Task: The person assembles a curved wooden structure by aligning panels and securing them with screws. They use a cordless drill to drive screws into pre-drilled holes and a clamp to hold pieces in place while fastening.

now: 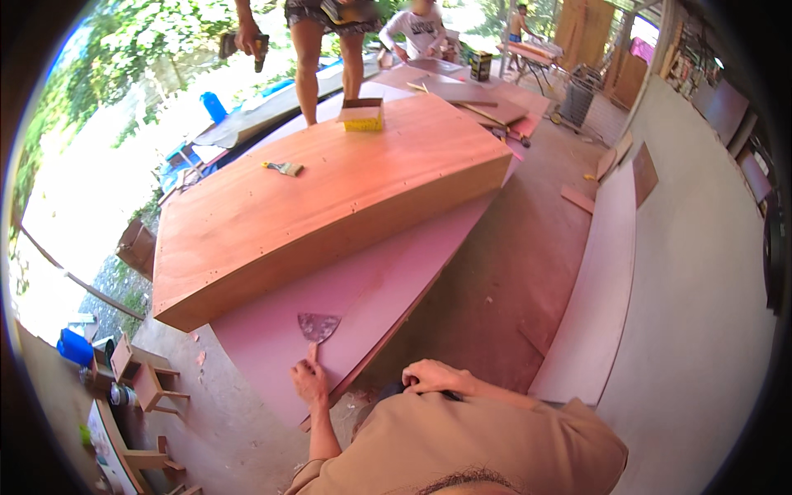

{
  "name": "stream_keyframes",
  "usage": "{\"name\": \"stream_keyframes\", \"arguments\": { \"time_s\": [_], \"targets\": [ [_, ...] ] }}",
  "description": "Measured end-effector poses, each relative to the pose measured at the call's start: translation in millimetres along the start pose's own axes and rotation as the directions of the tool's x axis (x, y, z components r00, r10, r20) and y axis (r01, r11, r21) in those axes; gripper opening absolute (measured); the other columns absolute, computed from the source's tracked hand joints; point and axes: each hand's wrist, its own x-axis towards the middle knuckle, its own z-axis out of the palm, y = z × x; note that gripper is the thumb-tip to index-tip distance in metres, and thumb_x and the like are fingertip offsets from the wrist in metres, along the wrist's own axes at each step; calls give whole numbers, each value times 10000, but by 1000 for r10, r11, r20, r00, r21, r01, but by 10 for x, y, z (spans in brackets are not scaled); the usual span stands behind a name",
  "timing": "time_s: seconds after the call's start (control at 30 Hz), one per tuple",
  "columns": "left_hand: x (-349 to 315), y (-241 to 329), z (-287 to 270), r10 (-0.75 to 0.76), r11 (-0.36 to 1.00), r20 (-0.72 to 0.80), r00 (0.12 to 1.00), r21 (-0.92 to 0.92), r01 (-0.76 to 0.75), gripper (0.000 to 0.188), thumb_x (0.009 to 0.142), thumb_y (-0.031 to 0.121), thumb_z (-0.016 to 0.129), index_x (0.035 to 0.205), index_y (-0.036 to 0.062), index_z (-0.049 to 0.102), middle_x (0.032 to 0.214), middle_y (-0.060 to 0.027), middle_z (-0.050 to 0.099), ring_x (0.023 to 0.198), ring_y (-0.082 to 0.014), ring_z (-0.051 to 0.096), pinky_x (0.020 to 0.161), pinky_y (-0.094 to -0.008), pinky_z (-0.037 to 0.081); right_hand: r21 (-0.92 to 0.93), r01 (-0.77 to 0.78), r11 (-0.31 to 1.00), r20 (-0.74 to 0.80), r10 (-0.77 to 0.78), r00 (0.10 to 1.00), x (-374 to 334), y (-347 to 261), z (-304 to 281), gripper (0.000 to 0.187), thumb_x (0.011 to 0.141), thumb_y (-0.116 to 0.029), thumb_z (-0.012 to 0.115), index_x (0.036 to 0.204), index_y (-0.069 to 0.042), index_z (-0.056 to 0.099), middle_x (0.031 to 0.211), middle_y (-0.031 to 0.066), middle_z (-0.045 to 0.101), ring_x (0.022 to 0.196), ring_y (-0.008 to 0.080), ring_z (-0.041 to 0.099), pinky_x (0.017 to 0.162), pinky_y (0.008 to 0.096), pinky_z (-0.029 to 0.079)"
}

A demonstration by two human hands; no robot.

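My left hand is closed around the handle of a wide putty knife. Its smeared, fan-shaped blade points away from me over the pinkish sheet of board. Close to my waist, my right hand is curled shut beside something dark; what its fingers hold, if anything, is hidden. Beyond the blade a long wooden box-like panel rests on the sheet, its top dotted with small marks. On that panel lie a paintbrush and, farther back, an open yellow carton.
At the far side a person stands holding a power drill. Two more people are farther back. A long pale board leans along the right wall. A small wooden chair stands at lower left, near a blue container.
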Motion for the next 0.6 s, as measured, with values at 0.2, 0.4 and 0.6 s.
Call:
{"name": "stream_keyframes", "arguments": {
  "time_s": [0.2,0.4,0.6],
  "targets": [
    [219,-625,-187,-161,969,-276,948,139,205,352,1062,349,636,1089,7,717,1077,-239,671,943,-431,697,838,-512,571,-22,22,1000,-54,-23,998,-627,325,-255,421,901,-384,760,1155,-49,784,1041,123,782,1008,310,745,908,421,588],
    [688,-666,-217,-432,882,-172,885,125,455,364,1026,324,707,1248,35,716,1140,-242,681,1096,-421,699,947,-522,566,-119,107,987,-83,-117,990,-988,714,-304,292,929,-255,698,1105,-44,796,1040,157,792,1037,345,744,914,452,587],
    [149,56,73,-13,962,-434,901,240,130,393,983,284,764,1266,17,709,1143,-194,712,1090,-389,709,946,-478,570,17,32,999,-142,-30,989,-1381,938,-512,264,962,-260,698,1092,-48,784,1061,143,787,1053,336,731,914,456,580]
  ]
}}
